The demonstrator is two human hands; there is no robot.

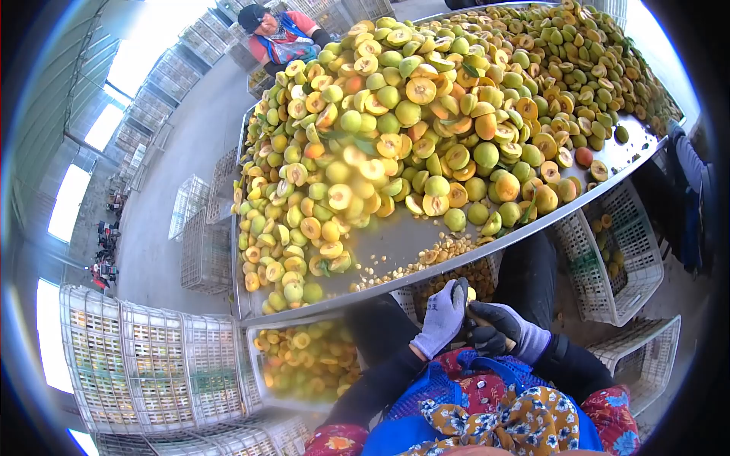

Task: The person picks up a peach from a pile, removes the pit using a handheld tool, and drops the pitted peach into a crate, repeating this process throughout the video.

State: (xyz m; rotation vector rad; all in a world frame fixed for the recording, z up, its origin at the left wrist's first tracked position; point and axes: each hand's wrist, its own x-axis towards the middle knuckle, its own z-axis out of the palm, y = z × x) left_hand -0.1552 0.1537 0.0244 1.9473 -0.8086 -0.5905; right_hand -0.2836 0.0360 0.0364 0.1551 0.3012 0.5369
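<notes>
Halved fruit point(426, 144) heaps on the metal table point(391, 239), with pits point(442, 251) along its near edge. Below that edge, the gloved left hand point(447, 318) and right hand point(506, 328) meet at a small yellowish piece point(471, 294). A filled crate point(256, 376) stands below the table's near-left corner; another person point(283, 39) stands beyond its far-left side.

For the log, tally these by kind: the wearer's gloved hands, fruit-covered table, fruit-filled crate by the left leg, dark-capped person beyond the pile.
Gloved hands: 2 (left hand, right hand)
Table: 1
Fruit-filled crate: 1
Dark-capped person: 1
Total: 5
</notes>
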